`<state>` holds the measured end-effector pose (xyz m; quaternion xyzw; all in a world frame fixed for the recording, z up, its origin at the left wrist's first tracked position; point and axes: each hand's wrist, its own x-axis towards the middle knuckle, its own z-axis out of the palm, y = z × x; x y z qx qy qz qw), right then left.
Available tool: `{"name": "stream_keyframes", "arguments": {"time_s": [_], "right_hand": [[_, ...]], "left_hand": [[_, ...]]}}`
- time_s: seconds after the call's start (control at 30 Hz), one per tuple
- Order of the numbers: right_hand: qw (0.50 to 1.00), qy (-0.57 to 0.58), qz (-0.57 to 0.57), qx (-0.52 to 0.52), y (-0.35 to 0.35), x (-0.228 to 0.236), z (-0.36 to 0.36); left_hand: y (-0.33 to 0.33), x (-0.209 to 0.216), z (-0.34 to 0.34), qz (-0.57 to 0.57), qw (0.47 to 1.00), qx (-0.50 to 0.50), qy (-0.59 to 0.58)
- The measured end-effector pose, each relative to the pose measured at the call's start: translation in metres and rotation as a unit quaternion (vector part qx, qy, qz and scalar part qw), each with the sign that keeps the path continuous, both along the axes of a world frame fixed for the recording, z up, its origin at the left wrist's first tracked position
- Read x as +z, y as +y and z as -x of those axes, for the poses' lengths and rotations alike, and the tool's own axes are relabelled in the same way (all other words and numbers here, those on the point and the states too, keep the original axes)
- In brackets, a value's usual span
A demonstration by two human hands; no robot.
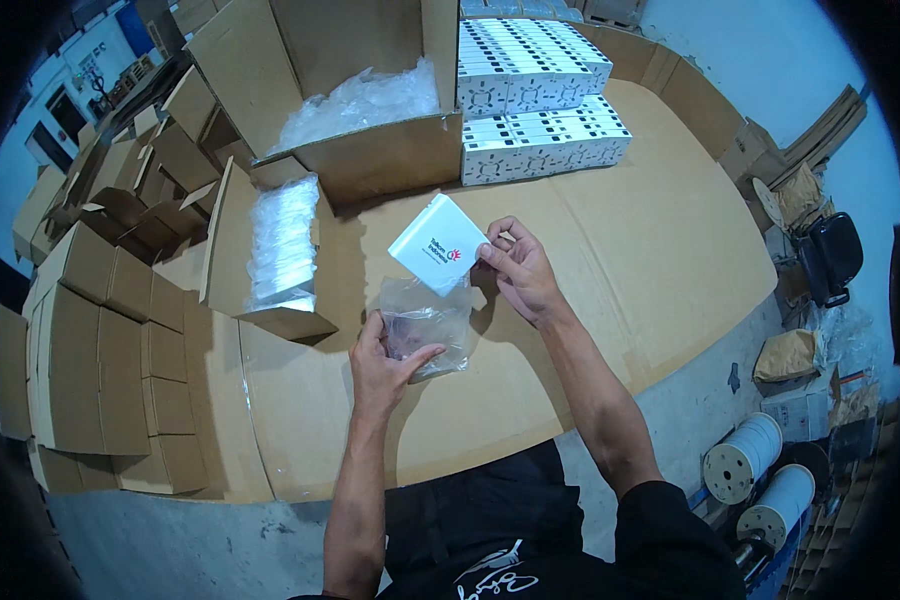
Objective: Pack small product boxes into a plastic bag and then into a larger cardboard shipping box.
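Over the middle of the cardboard-covered table, my right hand pinches the right corner of a flat white square box with printing on its face. Just below it, my left hand grips a clear plastic bag, thumb laid across the front. The white box's lower corner meets the bag's upper edge; whether it sits inside the mouth, I cannot tell. To the left stands an open carton packed with a row of plastic-wrapped items.
A large open carton behind holds crumpled clear plastic. Patterned white boxes are stacked at the back right. Brown cartons pile up on the left. Cable reels and a black chair stand on the right beyond the table.
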<state>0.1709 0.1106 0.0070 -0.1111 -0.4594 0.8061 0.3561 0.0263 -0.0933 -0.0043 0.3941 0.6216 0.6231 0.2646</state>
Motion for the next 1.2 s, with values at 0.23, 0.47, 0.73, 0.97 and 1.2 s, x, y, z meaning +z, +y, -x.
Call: {"name": "stream_keyframes", "arguments": {"time_s": [0.23, 0.47, 0.73, 0.97, 1.2], "right_hand": [[0.999, 0.015, 0.013, 0.030, 0.003, 0.002, -0.006], [0.999, -0.027, -0.011, 0.041, 0.002, -0.001, -0.003], [0.990, -0.108, -0.050, 0.068, -0.006, 0.009, 0.003], [0.980, -0.091, -0.174, 0.027, 0.002, 0.003, 0.010], [0.977, -0.191, -0.095, 0.022, -0.011, 0.022, 0.005]], "left_hand": [[0.000, 0.000, 0.002, 0.013, 1.000, 0.004, -0.017], [-0.001, 0.001, 0.001, 0.031, 0.999, 0.014, 0.002], [0.002, 0.006, -0.005, -0.032, 0.995, 0.047, -0.078], [0.017, 0.005, 0.007, 0.008, 0.993, 0.007, -0.114], [0.034, 0.005, 0.004, -0.004, 0.979, 0.083, -0.187]]}}
